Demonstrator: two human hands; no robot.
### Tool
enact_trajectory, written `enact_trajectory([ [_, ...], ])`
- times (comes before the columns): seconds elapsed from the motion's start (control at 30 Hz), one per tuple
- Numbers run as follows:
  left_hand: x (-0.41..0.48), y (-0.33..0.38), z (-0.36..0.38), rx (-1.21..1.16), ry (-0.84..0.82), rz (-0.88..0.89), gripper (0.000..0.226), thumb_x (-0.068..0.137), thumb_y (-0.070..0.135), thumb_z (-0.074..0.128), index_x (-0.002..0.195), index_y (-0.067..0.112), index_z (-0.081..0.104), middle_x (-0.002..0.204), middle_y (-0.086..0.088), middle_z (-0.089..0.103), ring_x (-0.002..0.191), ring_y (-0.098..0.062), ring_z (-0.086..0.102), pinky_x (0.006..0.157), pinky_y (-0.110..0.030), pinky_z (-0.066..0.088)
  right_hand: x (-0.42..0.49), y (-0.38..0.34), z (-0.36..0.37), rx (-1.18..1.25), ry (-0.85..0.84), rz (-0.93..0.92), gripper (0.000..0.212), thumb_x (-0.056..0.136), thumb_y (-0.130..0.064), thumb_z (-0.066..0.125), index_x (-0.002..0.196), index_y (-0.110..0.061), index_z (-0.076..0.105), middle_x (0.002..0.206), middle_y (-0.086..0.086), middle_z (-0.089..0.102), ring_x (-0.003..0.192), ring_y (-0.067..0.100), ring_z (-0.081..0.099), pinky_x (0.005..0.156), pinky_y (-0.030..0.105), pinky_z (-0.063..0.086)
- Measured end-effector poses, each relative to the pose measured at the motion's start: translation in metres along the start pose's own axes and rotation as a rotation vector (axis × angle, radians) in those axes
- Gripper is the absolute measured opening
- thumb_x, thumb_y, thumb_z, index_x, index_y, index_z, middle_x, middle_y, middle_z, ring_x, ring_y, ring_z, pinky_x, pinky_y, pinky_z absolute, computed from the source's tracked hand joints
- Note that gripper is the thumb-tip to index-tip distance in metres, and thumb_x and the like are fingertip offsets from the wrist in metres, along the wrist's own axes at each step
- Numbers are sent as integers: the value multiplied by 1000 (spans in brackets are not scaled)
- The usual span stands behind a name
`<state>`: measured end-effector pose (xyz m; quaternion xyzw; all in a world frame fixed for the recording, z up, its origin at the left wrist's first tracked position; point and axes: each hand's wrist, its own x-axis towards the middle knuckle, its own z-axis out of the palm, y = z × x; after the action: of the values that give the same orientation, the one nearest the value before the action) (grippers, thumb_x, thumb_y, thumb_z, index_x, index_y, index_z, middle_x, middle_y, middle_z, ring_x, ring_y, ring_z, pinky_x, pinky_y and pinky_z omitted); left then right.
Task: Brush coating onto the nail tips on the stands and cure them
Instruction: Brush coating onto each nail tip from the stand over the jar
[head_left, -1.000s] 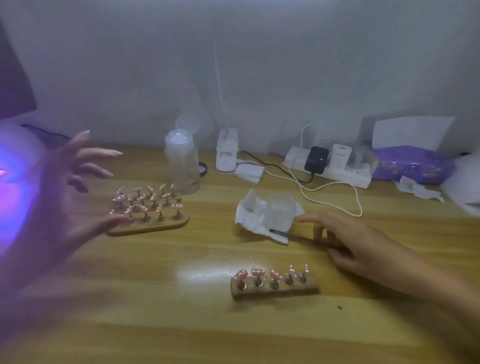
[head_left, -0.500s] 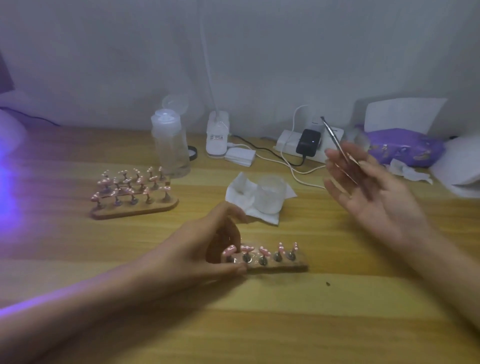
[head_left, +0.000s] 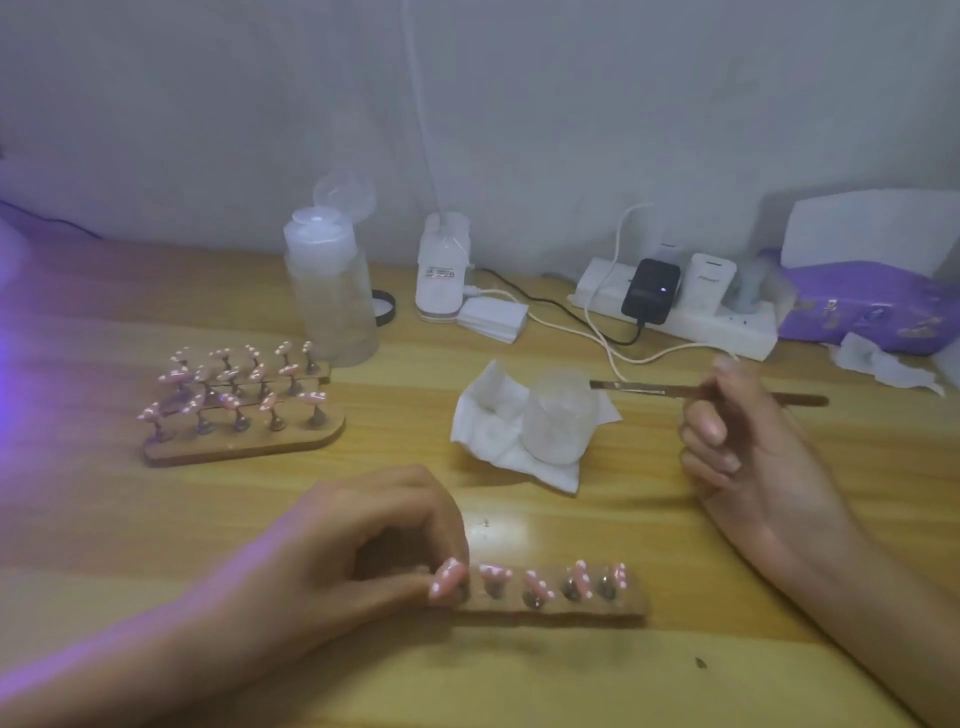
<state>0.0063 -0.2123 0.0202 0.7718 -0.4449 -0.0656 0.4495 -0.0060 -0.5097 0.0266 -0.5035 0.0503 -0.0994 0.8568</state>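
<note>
I am pinching the left end of the small stand (head_left: 550, 600) with my left hand (head_left: 363, 545), thumb and fingertips clamped on the wood, near the front of the table (head_left: 519, 675). My right hand (head_left: 748, 452) is curling its fingers round the brush (head_left: 639, 388), holding it level with the tip pointing left, just beside the cup (head_left: 558, 421) on the tissue (head_left: 488, 436). To do this well, I am planning to hold the stand flat, load the brush lightly, and stroke each nail tip (head_left: 537, 582) from base to end without touching its neighbour. The bigger stand (head_left: 244, 431) is sitting well apart on the left. I am failing to make out the bristles, or whether the cup holds coating. The lamp is lying out of view, with only a purple glow (head_left: 6, 364) showing at the left edge.
</note>
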Motion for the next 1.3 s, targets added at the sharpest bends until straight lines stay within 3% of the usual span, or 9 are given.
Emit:
enact_trajectory([
  [0.23, -6, 1, 4, 148, 66, 74, 25, 84, 3, 74, 77, 24, 63, 92, 8, 63, 76, -10, 62, 60, -8, 40, -3, -1, 3, -39, 37, -98, 18, 84, -29, 59, 77, -17, 48, 45, -3, 45, 32, 2, 30, 30, 12, 24],
  [0.4, 6, 12, -1, 202, 289, 125, 9, 89, 27, 65, 80, 26, 61, 85, 8, 64, 69, -10, 59, 55, -17, 40, 0, -6, 2, -38, 52, -169, 19, 85, -26, 61, 69, -20, 52, 47, -2, 47, 35, 5, 35, 34, 14, 28],
  [0.5, 30, 17, -12, -11, 361, 90, 14, 94, 35, 59, 88, 23, 62, 80, 2, 68, 58, -7, 56, 49, -25, 44, 6, -19, 4, -149, 42, -186, 19, 86, -30, 59, 76, -16, 51, 51, 0, 50, 41, 7, 41, 38, 15, 32],
  [0.6, 63, 16, -19, -195, 324, 50, 9, 98, 27, 62, 89, 25, 62, 80, -2, 70, 55, -5, 55, 50, -18, 43, 15, -35, 13, -362, -46, -202, 23, 88, -35, 56, 79, -15, 48, 53, 1, 55, 42, 9, 44, 40, 17, 35],
  [0.7, 93, 7, -11, -295, 377, 9, 10, 94, 17, 68, 86, 24, 66, 77, 6, 68, 56, -1, 55, 49, -14, 40, 18, -47, 28, -608, -155, -284, 28, 90, -35, 60, 77, -14, 46, 52, 5, 57, 39, 13, 44, 37, 19, 34],
  [0.83, 103, -10, 5, -335, 473, -37, 9, 92, 17, 68, 86, 24, 66, 85, 12, 67, 70, -3, 63, 53, -10, 40, 22, -42, 39, -743, -254, -404, 31, 96, -23, 62, 73, -11, 46, 48, 7, 53, 38, 14, 40, 40, 17, 33],
  [0.97, 96, -24, 7, -324, 487, -48, 11, 93, 7, 66, 89, 18, 66, 84, 9, 68, 67, -1, 63, 54, -11, 42, 27, -23, 38, -841, -296, -402, 30, 97, -21, 62, 74, -9, 47, 48, 6, 55, 40, 15, 43, 45, 18, 36],
  [1.2, 93, -27, 4, -384, 584, -45, 11, 93, 7, 67, 89, 17, 67, 93, -5, 71, 74, -3, 67, 54, -15, 47, 32, -9, 31, -788, -270, -312, 29, 98, -21, 60, 73, -13, 47, 48, 3, 53, 40, 14, 40, 42, 17, 33],
  [1.3, 92, -29, 5, -369, 601, -68, 14, 91, 12, 70, 85, 24, 67, 92, 5, 71, 62, 2, 60, 50, -9, 41, 33, -10, 26, -649, -152, -282, 32, 99, -22, 58, 70, -19, 45, 46, 1, 49, 39, 11, 36, 39, 17, 29],
])
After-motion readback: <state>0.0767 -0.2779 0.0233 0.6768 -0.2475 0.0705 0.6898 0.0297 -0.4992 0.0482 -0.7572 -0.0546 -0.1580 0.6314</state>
